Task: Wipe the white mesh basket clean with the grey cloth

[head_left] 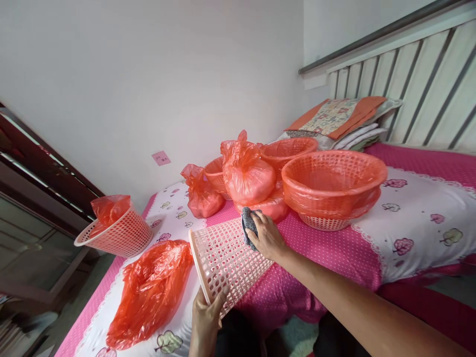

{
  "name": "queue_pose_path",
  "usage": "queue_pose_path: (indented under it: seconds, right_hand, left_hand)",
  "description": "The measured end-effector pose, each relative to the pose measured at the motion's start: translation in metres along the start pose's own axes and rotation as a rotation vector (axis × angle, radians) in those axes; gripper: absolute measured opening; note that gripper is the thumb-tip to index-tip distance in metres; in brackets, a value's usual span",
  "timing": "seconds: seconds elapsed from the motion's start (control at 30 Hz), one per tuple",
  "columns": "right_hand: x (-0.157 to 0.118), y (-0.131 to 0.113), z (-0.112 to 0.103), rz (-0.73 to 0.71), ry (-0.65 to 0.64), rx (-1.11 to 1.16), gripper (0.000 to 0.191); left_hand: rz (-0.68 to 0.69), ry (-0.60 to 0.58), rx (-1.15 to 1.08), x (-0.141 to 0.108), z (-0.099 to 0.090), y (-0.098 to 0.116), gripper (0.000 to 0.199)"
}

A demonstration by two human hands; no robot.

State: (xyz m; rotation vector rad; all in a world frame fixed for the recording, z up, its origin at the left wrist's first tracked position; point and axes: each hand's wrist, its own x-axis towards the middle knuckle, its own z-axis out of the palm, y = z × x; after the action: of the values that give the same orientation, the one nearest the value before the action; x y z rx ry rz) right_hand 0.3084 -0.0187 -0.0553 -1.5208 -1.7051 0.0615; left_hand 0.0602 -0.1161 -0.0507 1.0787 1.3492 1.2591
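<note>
A pale pink plastic basket (230,263) with a lattice wall lies tilted on its side, its rim facing left. My left hand (208,313) grips the rim at its lower edge, thumb on the outer wall. In my right hand (266,234) is a dark grey cloth (250,228), pressed against the upper side of the basket near its base. Just left of the basket, a crumpled red plastic bag (152,292) is spread on the bed. The basket's inside is mostly hidden.
Several tied red bags (247,173) and red-lined baskets (334,186) stand behind on the pink and white bedspread (412,218). At the left edge, another pink basket (126,233) holds a red bag. Folded bedding (340,116) lies by the white headboard (409,74).
</note>
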Motion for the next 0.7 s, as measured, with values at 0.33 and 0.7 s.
queue_pose_path:
  seconds: [0.33, 0.7]
  right_hand:
    - [0.002, 0.011, -0.024, -0.073, -0.118, 0.202, 0.067]
    - [-0.019, 0.022, -0.031, -0.174, -0.266, 0.013, 0.082]
  left_hand:
    - [-0.093, 0.050, -0.156, 0.007, 0.020, 0.011, 0.055]
    - [-0.093, 0.000, -0.134, 0.016, 0.014, 0.016, 0.051]
